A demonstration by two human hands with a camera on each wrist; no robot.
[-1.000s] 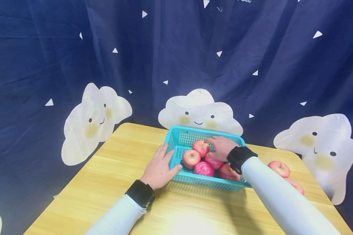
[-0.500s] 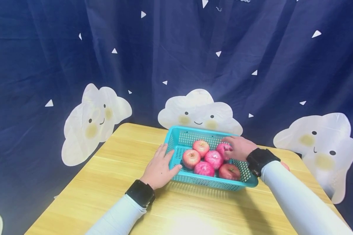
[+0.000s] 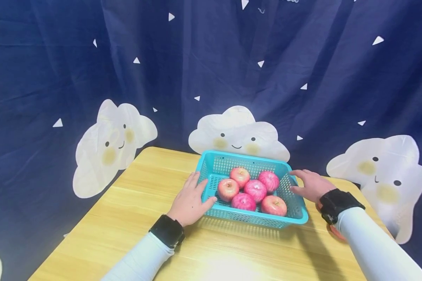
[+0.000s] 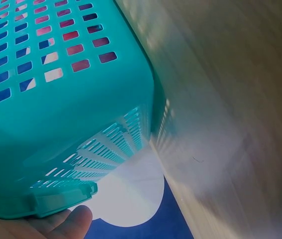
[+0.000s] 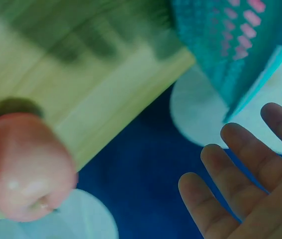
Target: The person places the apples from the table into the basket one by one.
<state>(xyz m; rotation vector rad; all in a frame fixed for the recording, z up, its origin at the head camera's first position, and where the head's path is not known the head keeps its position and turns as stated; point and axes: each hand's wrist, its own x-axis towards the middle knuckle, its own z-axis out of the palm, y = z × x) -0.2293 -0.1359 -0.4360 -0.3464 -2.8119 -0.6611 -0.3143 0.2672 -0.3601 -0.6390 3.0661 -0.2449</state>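
A turquoise plastic basket [image 3: 244, 155] with perforated walls stands on the table. Several red apples [image 3: 255, 191] lie inside it, mostly toward its middle and right. My left hand [image 3: 189, 203] rests at the basket's left rim, fingers extended and thumb pointing along the near side; in the left wrist view a few fingertips [image 4: 77, 221] show by the rim. Just past the right rim hovers my right hand [image 3: 313, 186], holding nothing, its fingers spread in the right wrist view. Below that wrist, an apple [image 3: 337, 233] on the table is mostly hidden by the arm.
On the wooden table [image 3: 126, 207], outside the basket, an apple [image 5: 29, 167] shows in the right wrist view, with part of another beside it at the frame edge. A dark blue curtain [image 3: 225, 70] with clouds hangs behind the table's far edge.
My right hand let go of an apple in the basket's back right, then moved right, out over the rim. The left hand and the basket stayed put.
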